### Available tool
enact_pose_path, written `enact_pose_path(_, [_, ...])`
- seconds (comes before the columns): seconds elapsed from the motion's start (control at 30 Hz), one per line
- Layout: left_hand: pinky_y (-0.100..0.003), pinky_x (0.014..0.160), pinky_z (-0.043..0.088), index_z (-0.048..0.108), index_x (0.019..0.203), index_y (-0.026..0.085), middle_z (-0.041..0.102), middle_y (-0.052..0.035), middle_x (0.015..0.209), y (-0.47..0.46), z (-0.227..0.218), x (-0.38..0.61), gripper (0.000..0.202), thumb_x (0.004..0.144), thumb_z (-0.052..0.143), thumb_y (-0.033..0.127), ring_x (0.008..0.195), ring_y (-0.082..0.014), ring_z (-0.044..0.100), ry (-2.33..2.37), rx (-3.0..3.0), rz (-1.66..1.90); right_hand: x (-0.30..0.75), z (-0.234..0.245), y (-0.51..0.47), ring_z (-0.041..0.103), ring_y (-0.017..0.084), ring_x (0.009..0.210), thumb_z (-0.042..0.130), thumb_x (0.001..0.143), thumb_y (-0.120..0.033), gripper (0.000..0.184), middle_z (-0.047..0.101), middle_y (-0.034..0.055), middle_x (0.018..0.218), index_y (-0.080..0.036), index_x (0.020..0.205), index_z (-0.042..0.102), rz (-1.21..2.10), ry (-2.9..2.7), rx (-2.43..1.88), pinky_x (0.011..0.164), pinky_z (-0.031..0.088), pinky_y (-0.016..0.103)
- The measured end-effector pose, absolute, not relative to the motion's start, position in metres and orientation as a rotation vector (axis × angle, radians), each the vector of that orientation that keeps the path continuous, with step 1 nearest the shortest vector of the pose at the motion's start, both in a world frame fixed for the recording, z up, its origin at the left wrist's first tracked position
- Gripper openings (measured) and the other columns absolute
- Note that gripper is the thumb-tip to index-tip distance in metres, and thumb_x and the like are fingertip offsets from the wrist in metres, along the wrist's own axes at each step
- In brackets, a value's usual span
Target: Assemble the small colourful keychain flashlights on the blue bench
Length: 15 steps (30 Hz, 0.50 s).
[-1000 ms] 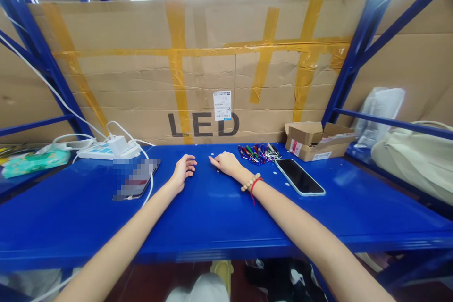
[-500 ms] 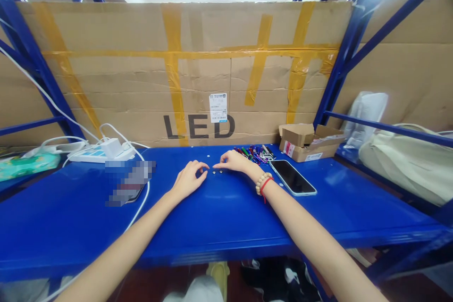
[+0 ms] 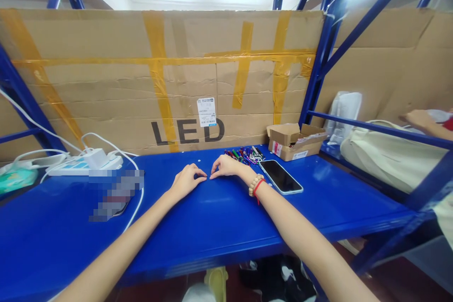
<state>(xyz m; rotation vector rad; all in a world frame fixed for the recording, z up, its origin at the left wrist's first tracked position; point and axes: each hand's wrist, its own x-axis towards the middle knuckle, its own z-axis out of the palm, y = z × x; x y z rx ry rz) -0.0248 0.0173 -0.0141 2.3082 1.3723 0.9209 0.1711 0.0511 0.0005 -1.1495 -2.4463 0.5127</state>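
My left hand [image 3: 187, 182] rests low over the blue tabletop [image 3: 212, 226], thumb and forefinger brought together. Facing it, my right hand [image 3: 227, 166] has its fingertips pinched and pointing down at the surface. Only a narrow gap separates the two sets of fingertips. Whatever they hold, if anything, is too small or hidden to make out. Behind my right hand lies a pile of small coloured metal pieces [image 3: 247, 155], purple, green, red and silver. A phone [image 3: 281, 177] with a pale case lies screen up to the right of that hand.
An open cardboard box [image 3: 297, 143] stands at the back right. On the left are a power strip [image 3: 67, 170], a white cable [image 3: 138, 198] and a blurred-out item [image 3: 118, 196]. A large cardboard sheet [image 3: 116, 99] closes the back. Another person's hand [image 3: 419, 120] shows far right.
Both hands' fingers have closed into pinches, and the right fingertips have come down and nearer the left. Two small round pieces seen between them no longer show. The view has turned right.
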Motion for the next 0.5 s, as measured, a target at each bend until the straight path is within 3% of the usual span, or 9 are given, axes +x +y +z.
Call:
enact_pose_path(0.23, [-0.03,0.069,0.042,0.07,0.061,0.028,0.062,-0.0043,0.072,0.025,-0.02,-0.022,0.004,0.064,0.067,0.028,0.077,-0.0236,0.053,1.359,2.283,0.998,0.168,0.004,0.048,0.037,0.005,0.039,0.069,0.066,-0.042,0.034,0.046,-0.0062,0.043,-0.013,0.083,0.07,0.712,-2.444,-1.339,0.042,0.031,0.018])
enact_pose_path(0.37, [-0.03,0.072,0.043,0.068,0.063,0.026,0.06,-0.0039,0.073,0.016,-0.019,-0.024,0.002,0.065,0.067,0.027,0.079,-0.0225,0.054,1.374,2.271,0.963,0.171,0.003,0.048,0.037,0.004,0.037,0.068,0.066,-0.046,0.037,0.046,-0.0069,0.045,-0.013,0.083,0.066,0.937,-2.399,-1.457,0.04,0.032,0.018])
enact_pose_path(0.5, [-0.033,0.079,0.042,0.066,0.078,0.024,0.059,-0.0043,0.087,0.004,-0.011,-0.02,0.012,0.077,0.054,0.026,0.091,-0.0223,0.053,1.476,2.402,0.651,0.171,0.003,0.048,0.04,0.004,0.038,0.069,0.065,-0.046,0.037,0.045,-0.0075,0.045,-0.014,0.082,0.063,1.009,-2.365,-1.53,0.04,0.035,0.017])
